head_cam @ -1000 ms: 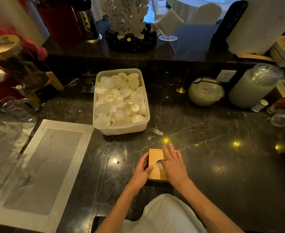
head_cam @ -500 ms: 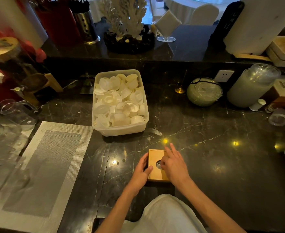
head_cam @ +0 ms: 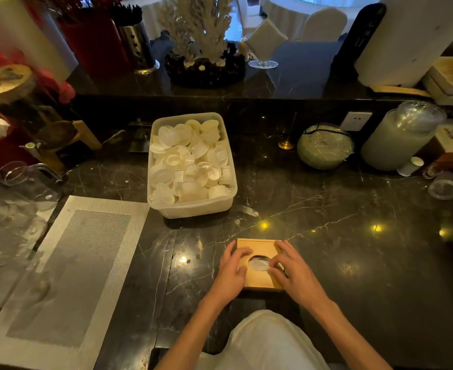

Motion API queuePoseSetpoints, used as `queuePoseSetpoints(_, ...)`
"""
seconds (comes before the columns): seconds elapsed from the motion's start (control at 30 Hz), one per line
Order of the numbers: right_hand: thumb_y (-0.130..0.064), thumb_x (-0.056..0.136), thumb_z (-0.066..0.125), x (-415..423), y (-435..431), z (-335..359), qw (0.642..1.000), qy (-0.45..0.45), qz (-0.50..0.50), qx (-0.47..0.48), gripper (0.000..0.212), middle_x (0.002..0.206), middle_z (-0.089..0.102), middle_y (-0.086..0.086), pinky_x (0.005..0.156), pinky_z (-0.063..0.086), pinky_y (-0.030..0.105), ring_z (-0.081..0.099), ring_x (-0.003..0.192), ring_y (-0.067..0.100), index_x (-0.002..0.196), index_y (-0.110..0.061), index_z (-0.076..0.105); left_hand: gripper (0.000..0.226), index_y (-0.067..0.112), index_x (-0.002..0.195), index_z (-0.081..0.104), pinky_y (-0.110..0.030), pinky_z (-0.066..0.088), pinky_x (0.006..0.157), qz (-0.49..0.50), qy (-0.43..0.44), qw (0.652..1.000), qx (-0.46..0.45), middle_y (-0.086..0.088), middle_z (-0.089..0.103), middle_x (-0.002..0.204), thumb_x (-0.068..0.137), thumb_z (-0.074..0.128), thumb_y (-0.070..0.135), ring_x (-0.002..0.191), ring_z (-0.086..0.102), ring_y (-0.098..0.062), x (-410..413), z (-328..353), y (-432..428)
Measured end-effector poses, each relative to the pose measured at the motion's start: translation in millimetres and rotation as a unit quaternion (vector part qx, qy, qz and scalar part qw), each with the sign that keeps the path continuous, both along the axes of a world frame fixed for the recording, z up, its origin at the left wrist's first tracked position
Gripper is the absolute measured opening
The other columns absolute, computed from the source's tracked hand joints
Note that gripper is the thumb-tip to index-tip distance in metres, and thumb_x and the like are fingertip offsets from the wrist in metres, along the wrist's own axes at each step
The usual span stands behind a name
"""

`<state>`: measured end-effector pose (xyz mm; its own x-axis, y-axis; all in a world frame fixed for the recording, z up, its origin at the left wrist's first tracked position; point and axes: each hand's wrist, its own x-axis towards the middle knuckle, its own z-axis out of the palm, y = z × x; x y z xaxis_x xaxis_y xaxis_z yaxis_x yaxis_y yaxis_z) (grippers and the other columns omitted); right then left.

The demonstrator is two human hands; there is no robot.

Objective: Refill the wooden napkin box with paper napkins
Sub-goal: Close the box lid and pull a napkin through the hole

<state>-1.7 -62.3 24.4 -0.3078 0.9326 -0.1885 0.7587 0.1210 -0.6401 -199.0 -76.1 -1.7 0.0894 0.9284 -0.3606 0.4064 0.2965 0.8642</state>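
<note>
The dark marble surface (head_cam: 353, 263) carries the wooden napkin box (head_cam: 258, 249) near its front edge, lid up, sides square to that edge, roughly square itself. The left hand (head_cam: 230, 273) and right hand (head_cam: 294, 271) flank it, each grip grasping its sides around the oval opening (head_cam: 258, 263).

Between both hands, smooth matt wood is seen on the napkin box (head_cam: 258, 251) (white paper (head_cam: 258, 263) showing through its hole); beyond the grip, glossy veined marble counter (head_cam: 353, 257) and translucent plastic tub (head_cam: 193, 206).
</note>
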Motion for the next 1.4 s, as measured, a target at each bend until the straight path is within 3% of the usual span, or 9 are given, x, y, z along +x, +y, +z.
queuePoseSetpoints(0.2,-0.024,0.092,0.063,-2,6,-5,0.998,0.056,-0.036,-0.018,0.005,0.158,0.028,-0.007,0.116,0.018,0.032,0.006,0.144,0.001,0.092,-0.029,0.065,0.016,0.029,0.11,0.067,-0.049,0.009,0.122,-0.062,0.043,0.997,-0.006,0.005,0.002,0.166,0.097,0.058,0.027,0.152,-0.003,-0.018,-1,5,16)
queuePoseSetpoints(0.4,-0.023,0.091,0.065,-1,28,0,0.989,0.091,-0.07,-0.095,0.007,0.161,0.02,-0.002,0.121,0.013,0.052,0.003,0.152,0.021,0.088,-0.03,0.064,0.01,0.017,0.098,0.065,-0.052,0.005,0.122,-0.068,0.061,0.996,-0.016,-0.001,0.01,0.165,0.097,0.058,0.023,0.153,-0.003,-0.025,0,10,35)
queuePoseSetpoints(0.6,-0.034,0.091,0.063,7,37,-1,0.988,0.067,-0.039,-0.132,0.008,0.163,0.013,-0.001,0.119,0.003,0.052,-0.01,0.151,0.023,0.097,-0.033,0.069,0.01,0.024,0.092,0.061,-0.051,0.01,0.122,-0.051,0.033,0.998,-0.029,0.001,0.012,0.164,0.099,0.054,0.023,0.152,0.004,-0.023,7,15,40)
queuePoseSetpoints(0.73,-0.031,0.093,0.062,7,36,-1,0.979,0.105,-0.053,-0.166,0.006,0.162,0.019,0.0,0.12,0.006,0.053,-0.001,0.151,0.024,0.09,-0.033,0.068,0.016,0.018,0.097,0.064,-0.051,0.011,0.121,-0.044,0.019,0.998,-0.03,0.004,0.012,0.164,0.099,0.054,0.029,0.151,0.006,-0.021,5,11,38)
queuePoseSetpoints(0.87,-0.03,0.095,0.059,4,31,0,0.958,0.157,-0.098,-0.217,0.009,0.161,0.02,-0.003,0.119,0.016,0.048,0.013,0.15,0.021,0.097,-0.026,0.067,0.015,0.023,0.096,0.062,-0.053,0.012,0.121,-0.056,0.014,0.998,-0.034,0.006,0.012,0.164,0.1,0.051,0.033,0.151,0.006,-0.021,-1,5,36)
queuePoseSetpoints(1.0,-0.038,0.093,0.06,1,31,-2,0.967,0.129,-0.079,-0.207,0.013,0.162,0.016,-0.002,0.12,0.013,0.051,0.006,0.151,0.022,0.102,-0.032,0.066,0.014,0.03,0.091,0.057,-0.054,0.015,0.122,-0.044,0.007,0.998,-0.046,0.005,0.013,0.163,0.101,0.048,0.032,0.151,0.011,-0.022,1,4,37)
queuePoseSetpoints(1.13,-0.039,0.093,0.059,-1,37,-4,0.974,0.096,-0.05,-0.202,0.01,0.163,0.013,0.0,0.121,0.007,0.054,-0.002,0.151,0.025,0.094,-0.034,0.066,0.017,0.031,0.088,0.054,-0.052,0.017,0.122,-0.03,0.0,0.998,-0.047,0.004,0.016,0.161,0.102,0.047,0.029,0.149,0.015,-0.021,3,4,38)
queuePoseSetpoints(1.3,-0.037,0.094,0.058,-1,41,-7,0.968,0.104,-0.042,-0.222,0.017,0.162,0.016,-0.001,0.12,0.016,0.049,0.01,0.149,0.022,0.083,-0.027,0.066,0.017,0.032,0.087,0.053,-0.047,0.019,0.121,-0.033,0.0,0.998,-0.046,0.003,0.016,0.16,0.102,0.047,0.03,0.148,0.017,-0.021,4,4,39)
queuePoseSetpoints(1.4,-0.036,0.094,0.058,2,38,-4,0.962,0.134,-0.055,-0.231,0.016,0.16,0.018,-0.004,0.115,0.023,0.04,0.018,0.147,0.02,0.088,-0.024,0.067,0.014,0.034,0.088,0.054,-0.048,0.02,0.121,-0.04,-0.013,0.998,-0.039,0.003,0.016,0.159,0.101,0.05,0.031,0.148,0.015,-0.019,2,4,37)
